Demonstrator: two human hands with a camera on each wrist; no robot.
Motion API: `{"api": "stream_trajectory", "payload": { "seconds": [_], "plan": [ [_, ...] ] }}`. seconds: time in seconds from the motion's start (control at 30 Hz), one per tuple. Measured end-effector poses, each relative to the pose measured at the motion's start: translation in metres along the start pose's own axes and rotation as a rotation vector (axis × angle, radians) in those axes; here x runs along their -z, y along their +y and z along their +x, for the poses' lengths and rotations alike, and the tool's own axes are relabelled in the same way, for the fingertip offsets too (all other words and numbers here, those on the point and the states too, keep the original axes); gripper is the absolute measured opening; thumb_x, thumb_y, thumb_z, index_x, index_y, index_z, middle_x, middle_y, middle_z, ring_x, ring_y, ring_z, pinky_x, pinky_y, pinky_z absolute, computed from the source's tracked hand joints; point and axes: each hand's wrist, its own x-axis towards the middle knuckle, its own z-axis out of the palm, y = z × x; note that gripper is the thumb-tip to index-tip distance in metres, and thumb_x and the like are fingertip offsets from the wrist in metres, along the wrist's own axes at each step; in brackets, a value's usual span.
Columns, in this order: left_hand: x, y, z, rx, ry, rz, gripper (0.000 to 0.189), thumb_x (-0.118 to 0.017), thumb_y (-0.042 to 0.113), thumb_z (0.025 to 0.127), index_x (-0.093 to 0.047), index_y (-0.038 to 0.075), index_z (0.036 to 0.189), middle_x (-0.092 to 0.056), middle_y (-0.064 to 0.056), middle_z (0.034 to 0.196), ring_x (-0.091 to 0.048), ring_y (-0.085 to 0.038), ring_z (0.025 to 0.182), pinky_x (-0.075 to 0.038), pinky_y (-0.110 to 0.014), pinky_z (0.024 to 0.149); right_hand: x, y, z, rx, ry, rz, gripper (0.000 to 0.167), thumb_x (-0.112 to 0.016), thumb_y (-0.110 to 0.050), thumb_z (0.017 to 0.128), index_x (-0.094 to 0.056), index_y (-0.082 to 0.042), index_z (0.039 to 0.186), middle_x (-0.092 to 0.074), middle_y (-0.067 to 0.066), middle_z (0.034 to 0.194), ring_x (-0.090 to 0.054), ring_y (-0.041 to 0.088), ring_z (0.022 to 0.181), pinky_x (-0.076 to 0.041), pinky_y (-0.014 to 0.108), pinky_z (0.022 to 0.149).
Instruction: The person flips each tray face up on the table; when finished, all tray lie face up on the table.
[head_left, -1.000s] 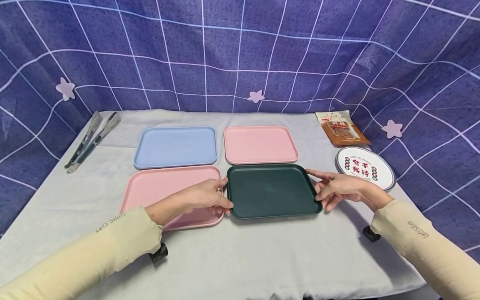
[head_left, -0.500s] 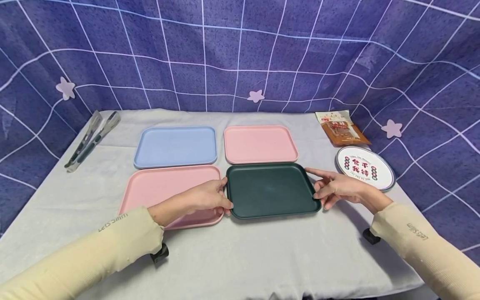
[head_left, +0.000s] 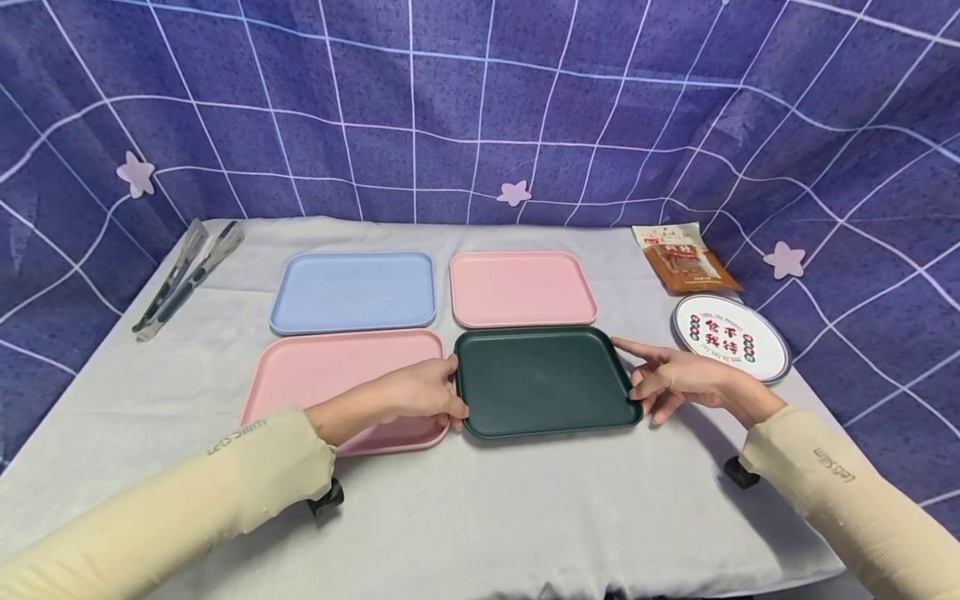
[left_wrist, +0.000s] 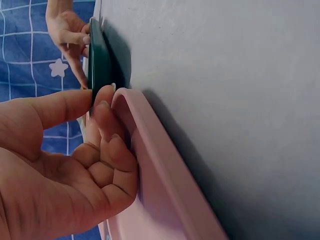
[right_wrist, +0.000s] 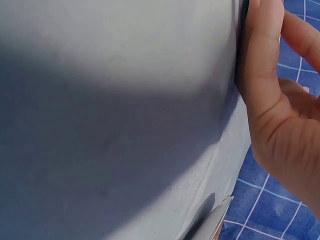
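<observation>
A dark green rectangular tray (head_left: 547, 383) lies between both hands at the front right of the tray group. My left hand (head_left: 423, 392) pinches its left end, thumb on the rim and fingertips below, seen close in the left wrist view. At the right end my right hand (head_left: 675, 382) grips the rim with the thumb, its index finger stretched along the far corner. The left hand's curled fingers hang over the edge of a pink tray (head_left: 300, 367), which the forearm partly covers. In the left wrist view a shadow falls beside the green tray (left_wrist: 101, 55).
Behind stand a blue tray (head_left: 352, 292) and another pink tray (head_left: 522, 289), close to the front ones. Tongs (head_left: 180, 283) lie at the far left. A brown food packet (head_left: 684, 260) and a white oval plate with printing (head_left: 727, 329) lie at the right, by the patterned curtain (head_left: 450, 100).
Both hands keep their hold on the green tray, which stays nearly in place. The head view has shifted very slightly.
</observation>
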Motion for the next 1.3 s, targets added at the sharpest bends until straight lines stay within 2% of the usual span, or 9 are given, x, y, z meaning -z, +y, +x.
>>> {"api": "stream_trajectory", "payload": {
  "seconds": [0.3, 0.4, 0.5, 0.6, 0.7, 0.77, 0.83, 0.87, 1.3],
  "plan": [
    [-0.001, 0.002, 0.004, 0.0, -0.009, 0.009, 0.092, -0.067, 0.0, 0.086, -0.006, -0.016, 0.153, -0.07, -0.008, 0.071, -0.059, -0.014, 0.061, -0.05, -0.022, 0.065, 0.0, 0.001, 0.0, 0.011, -0.023, 0.008, 0.099, -0.061, 0.001, 0.093, 0.005, -0.027, 0.162, -0.053, 0.002, 0.091, -0.069, 0.019, 0.074, -0.061, 0.043, 0.07],
    [-0.001, 0.002, 0.004, 0.003, -0.005, 0.01, 0.079, -0.067, -0.001, 0.085, -0.023, -0.015, 0.149, -0.069, -0.008, 0.071, -0.058, -0.014, 0.06, -0.05, -0.022, 0.064, 0.0, 0.001, -0.001, 0.004, -0.024, 0.008, 0.1, -0.061, 0.0, 0.093, 0.005, -0.027, 0.162, -0.053, 0.002, 0.091, -0.069, 0.019, 0.074, -0.061, 0.043, 0.07],
    [-0.003, 0.002, 0.005, -0.002, 0.004, 0.017, 0.059, -0.068, -0.002, 0.083, -0.04, -0.011, 0.134, -0.069, -0.009, 0.07, -0.059, -0.014, 0.06, -0.05, -0.022, 0.062, 0.001, 0.001, -0.001, -0.005, -0.022, -0.002, 0.1, -0.062, -0.001, 0.093, 0.005, -0.028, 0.162, -0.053, 0.002, 0.092, -0.069, 0.02, 0.075, -0.061, 0.043, 0.07],
    [-0.004, 0.003, 0.005, -0.003, 0.013, 0.031, 0.052, -0.068, -0.003, 0.082, -0.044, -0.01, 0.127, -0.07, -0.01, 0.071, -0.061, -0.015, 0.06, -0.05, -0.022, 0.061, 0.001, 0.001, -0.001, -0.016, -0.011, -0.024, 0.101, -0.063, -0.002, 0.092, 0.004, -0.029, 0.162, -0.053, 0.003, 0.092, -0.068, 0.02, 0.076, -0.061, 0.043, 0.07],
    [-0.005, 0.005, 0.006, 0.001, 0.024, 0.049, 0.07, -0.068, -0.003, 0.081, -0.034, -0.016, 0.141, -0.071, -0.012, 0.071, -0.063, -0.015, 0.061, -0.051, -0.022, 0.06, 0.001, 0.001, -0.001, -0.019, 0.005, -0.046, 0.101, -0.064, -0.002, 0.091, 0.003, -0.03, 0.162, -0.054, 0.004, 0.091, -0.068, 0.02, 0.076, -0.061, 0.043, 0.07],
    [-0.005, 0.006, 0.007, 0.011, 0.029, 0.068, 0.084, -0.068, -0.002, 0.082, -0.021, -0.018, 0.149, -0.072, -0.012, 0.071, -0.064, -0.014, 0.06, -0.051, -0.022, 0.06, 0.0, 0.001, -0.001, -0.015, 0.011, -0.056, 0.102, -0.065, -0.002, 0.091, 0.002, -0.029, 0.163, -0.055, 0.005, 0.091, -0.069, 0.021, 0.076, -0.061, 0.043, 0.069],
    [-0.006, 0.006, 0.007, 0.016, 0.031, 0.091, 0.095, -0.069, -0.002, 0.082, -0.008, -0.018, 0.152, -0.073, -0.012, 0.072, -0.063, -0.013, 0.06, -0.051, -0.021, 0.059, 0.0, 0.002, -0.001, -0.01, 0.015, -0.063, 0.101, -0.065, -0.002, 0.091, 0.002, -0.029, 0.163, -0.055, 0.006, 0.092, -0.069, 0.022, 0.076, -0.061, 0.044, 0.069],
    [-0.006, 0.007, 0.007, 0.021, 0.031, 0.103, 0.096, -0.069, -0.001, 0.082, -0.006, -0.017, 0.153, -0.073, -0.011, 0.072, -0.063, -0.012, 0.059, -0.051, -0.021, 0.059, -0.001, 0.002, -0.001, -0.008, 0.017, -0.066, 0.101, -0.064, -0.002, 0.091, 0.002, -0.029, 0.163, -0.055, 0.006, 0.092, -0.07, 0.023, 0.076, -0.061, 0.044, 0.069],
    [-0.008, 0.012, 0.009, 0.048, 0.05, 0.245, 0.096, -0.072, 0.004, 0.085, -0.008, -0.017, 0.153, -0.073, -0.007, 0.07, -0.059, -0.012, 0.056, -0.045, -0.019, 0.058, -0.001, 0.002, -0.002, -0.009, 0.03, -0.099, 0.102, -0.064, -0.003, 0.091, 0.004, -0.027, 0.163, -0.058, 0.012, 0.097, -0.071, 0.025, 0.076, -0.061, 0.046, 0.068]
  ]
}}
